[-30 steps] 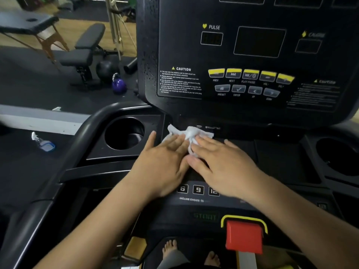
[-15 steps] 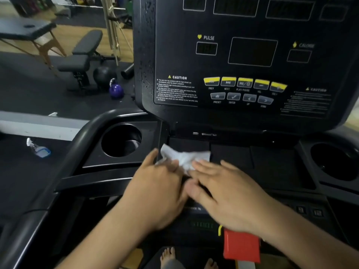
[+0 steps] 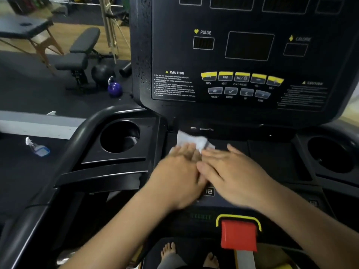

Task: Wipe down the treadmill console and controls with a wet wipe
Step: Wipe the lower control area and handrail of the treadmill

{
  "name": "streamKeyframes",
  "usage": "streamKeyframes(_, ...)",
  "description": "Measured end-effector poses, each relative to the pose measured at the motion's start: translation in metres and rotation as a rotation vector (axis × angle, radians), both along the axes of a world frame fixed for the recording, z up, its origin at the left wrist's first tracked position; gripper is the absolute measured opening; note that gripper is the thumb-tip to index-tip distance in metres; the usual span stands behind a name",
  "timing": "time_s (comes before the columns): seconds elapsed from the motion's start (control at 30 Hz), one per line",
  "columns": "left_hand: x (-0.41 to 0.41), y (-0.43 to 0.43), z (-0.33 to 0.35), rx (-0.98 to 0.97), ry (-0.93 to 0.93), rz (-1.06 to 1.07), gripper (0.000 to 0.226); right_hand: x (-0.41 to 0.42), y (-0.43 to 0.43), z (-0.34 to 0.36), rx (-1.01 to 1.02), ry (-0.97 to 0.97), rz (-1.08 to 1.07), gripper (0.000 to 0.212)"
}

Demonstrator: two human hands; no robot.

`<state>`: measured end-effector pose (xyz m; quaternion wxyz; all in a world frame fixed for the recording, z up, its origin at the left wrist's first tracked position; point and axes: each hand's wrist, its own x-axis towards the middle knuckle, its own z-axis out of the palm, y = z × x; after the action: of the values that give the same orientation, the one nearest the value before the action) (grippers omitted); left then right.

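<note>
console [image 3: 242, 55] is standing dark above us | left hand [image 3: 174, 177] and right hand [image 3: 233, 171] are pressing flat, fingers spread, side by side and touching | wipe [image 3: 191, 140] is lying under our fingertips on the tray below the console

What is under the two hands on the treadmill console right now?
A white wet wipe pokes out beyond the fingertips of the left hand and right hand, flat on the black tray. How much wipe lies beneath the palms is hidden.
</note>
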<state>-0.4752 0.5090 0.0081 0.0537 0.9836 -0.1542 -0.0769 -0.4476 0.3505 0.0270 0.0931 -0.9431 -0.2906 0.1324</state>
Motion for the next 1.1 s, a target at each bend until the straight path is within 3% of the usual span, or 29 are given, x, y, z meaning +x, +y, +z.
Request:
streamKeyframes(0.1,0.008,-0.001,0.008,-0.009,0.041,-0.031,0.061,0.0,0.001,0.001,0.031,-0.007,0.025,0.073)
streamKeyframes(0.27,-0.025,-0.01,0.008,0.002,-0.026,-0.053,0.088,-0.018,-0.038,0.001,0.098,0.045,0.03,0.089)
streamKeyframes(0.37,-0.004,-0.025,-0.002,-0.085,0.011,-0.073,0.087,-0.008,-0.033,-0.002,0.086,-0.022,0.018,0.085)
streamKeyframes(0.57,-0.021,-0.002,0.017,0.014,-0.018,-0.06,0.091,-0.015,-0.061,-0.006,0.084,-0.033,0.053,0.08)
streamKeyframes(0.77,-0.008,-0.068,-0.005,-0.179,-0.043,-0.193,0.064,-0.023,-0.109,-0.005,0.169,-0.156,-0.156,0.074)
streamKeyframes(0.87,-0.018,-0.027,0.005,-0.099,-0.026,-0.085,0.063,-0.024,-0.059,-0.013,0.251,-0.117,-0.127,0.082)
streamKeyframes(0.97,-0.019,0.006,0.012,-0.018,-0.118,-0.012,0.059,-0.019,-0.029,-0.021,0.203,-0.07,-0.009,0.083)
streamKeyframes(1.03,-0.015,-0.014,0.009,0.05,-0.148,-0.06,0.058,-0.019,-0.052,-0.019,0.215,-0.098,-0.029,0.077)
streamKeyframes(1.1,-0.009,-0.054,0.001,-0.035,-0.173,-0.157,0.057,-0.025,-0.097,-0.016,0.213,-0.185,-0.143,0.069)
